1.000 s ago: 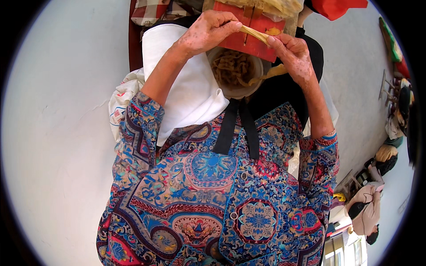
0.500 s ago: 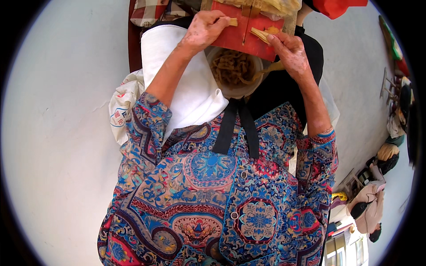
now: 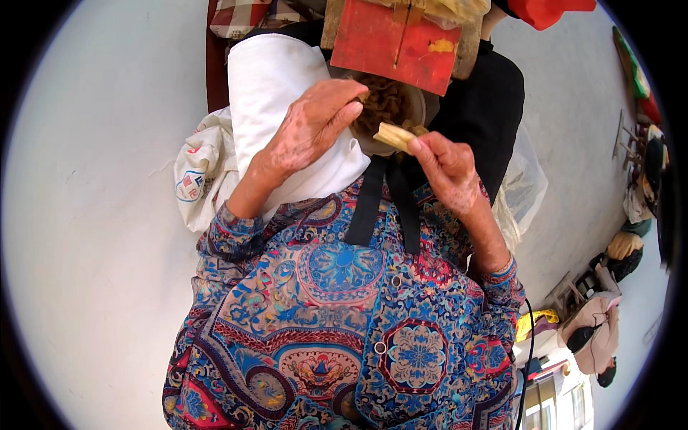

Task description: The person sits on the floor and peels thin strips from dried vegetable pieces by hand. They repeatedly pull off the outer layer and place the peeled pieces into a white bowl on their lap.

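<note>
My right hand pinches a pale yellow fibrous strip, folded or bundled, between thumb and fingers. The strip points left over the near side of a white bucket. In the bucket lie many curled brown strips. My left hand is over the left side of the bucket, its thumb and fingers drawn together. A small dark bit shows at its fingertips, too little to name. Beyond both hands a red board slopes above the bucket, with a narrow dark upright piece on it and a yellow scrap.
A white cloth covers my left leg. Pale plastic bags are at my left side, and another bag is at my right. Yellowish material in clear plastic rests at the board's far edge. Black straps hang before me.
Both hands have come back from the red board toward me, over the bucket. The right hand still holds the yellow strip. The piece in the left hand no longer shows clearly.
</note>
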A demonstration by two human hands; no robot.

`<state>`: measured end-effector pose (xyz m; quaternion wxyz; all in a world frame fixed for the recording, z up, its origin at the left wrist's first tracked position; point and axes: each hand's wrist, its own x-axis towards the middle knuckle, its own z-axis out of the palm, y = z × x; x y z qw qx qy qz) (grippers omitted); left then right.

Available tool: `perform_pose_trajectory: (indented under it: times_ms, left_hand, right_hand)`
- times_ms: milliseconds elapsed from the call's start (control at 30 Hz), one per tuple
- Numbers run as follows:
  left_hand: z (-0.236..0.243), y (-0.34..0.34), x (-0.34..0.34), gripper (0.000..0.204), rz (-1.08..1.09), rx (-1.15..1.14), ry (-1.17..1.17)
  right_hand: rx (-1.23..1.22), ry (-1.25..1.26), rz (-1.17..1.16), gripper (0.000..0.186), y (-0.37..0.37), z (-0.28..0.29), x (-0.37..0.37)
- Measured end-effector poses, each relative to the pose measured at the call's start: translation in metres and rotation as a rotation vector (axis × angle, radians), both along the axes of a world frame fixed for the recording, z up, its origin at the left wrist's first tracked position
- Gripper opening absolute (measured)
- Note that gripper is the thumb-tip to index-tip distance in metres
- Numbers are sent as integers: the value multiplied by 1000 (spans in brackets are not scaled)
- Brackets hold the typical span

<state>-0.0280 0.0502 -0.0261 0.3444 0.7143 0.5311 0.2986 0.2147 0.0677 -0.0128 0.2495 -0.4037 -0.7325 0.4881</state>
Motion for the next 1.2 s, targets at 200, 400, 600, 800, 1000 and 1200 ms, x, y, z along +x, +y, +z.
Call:
perform_pose_trajectory:
  times_ms: [200,400,600,800,1000,1200]
  left_hand:
    - [36,-38,16,27,-150,-203,-221]
    - [26,-55,10,19,-264,-173,-259]
    - [48,-48,-30,16,-259,-243,-203]
    - [68,-39,-43,19,-217,-155,118]
    - [59,-55,3,32,-321,-163,228]
    - [56,-63,-5,13,-470,-252,209]
  right_hand:
    - [-12,42,110,10,-28,6,-8]
    - [-188,-6,275,15,-33,12,-10]
    - [-59,10,337,18,-36,6,-29]
    - [95,30,380,18,-36,2,-50]
    - [26,72,405,19,-40,-9,-47]
    - [-132,-14,503,24,-36,-1,-30]
